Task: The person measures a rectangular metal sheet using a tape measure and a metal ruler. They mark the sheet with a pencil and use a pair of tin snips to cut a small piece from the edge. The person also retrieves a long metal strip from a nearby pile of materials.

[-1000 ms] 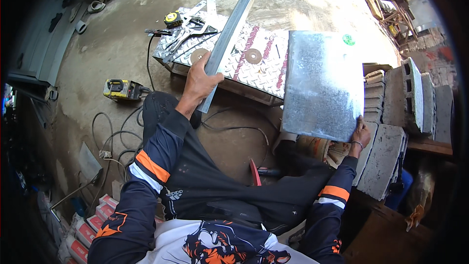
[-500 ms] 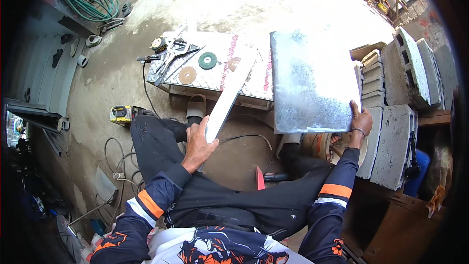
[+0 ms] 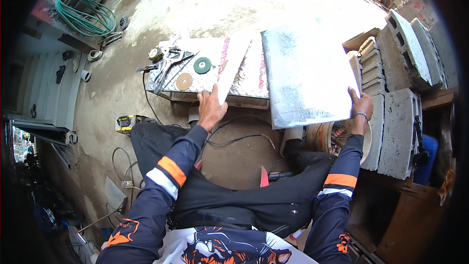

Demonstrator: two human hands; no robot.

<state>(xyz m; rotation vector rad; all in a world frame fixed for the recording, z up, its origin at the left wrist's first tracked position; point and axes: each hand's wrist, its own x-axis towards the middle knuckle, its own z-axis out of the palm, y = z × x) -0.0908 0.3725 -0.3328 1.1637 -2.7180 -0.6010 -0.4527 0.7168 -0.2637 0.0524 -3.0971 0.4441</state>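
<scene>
My left hand (image 3: 211,108) is closed around the near end of a long, pale flat metal strip (image 3: 233,71), which reaches over the low bench with a tread-plate top (image 3: 198,86). My right hand (image 3: 361,105) grips the right edge of a large grey metal sheet (image 3: 293,80), thumb on its upper face. Glare washes out part of the sheet. On the bench, left of the strip, lie a green abrasive disc (image 3: 202,65), a tan disc (image 3: 184,81), a locking clamp (image 3: 171,61) and a tape measure (image 3: 155,55).
Concrete blocks (image 3: 398,132) are stacked at the right, beside a round bucket (image 3: 365,142) holding items. A cable (image 3: 239,139) curls on the floor between my legs. A yellow-black tool (image 3: 128,123) rests near my left knee. A coiled green hose (image 3: 85,14) is at far left.
My left hand has moved forward, carrying the strip farther over the bench. The sheet has shifted slightly left and tilted, still in my right hand. The view has shifted a little.
</scene>
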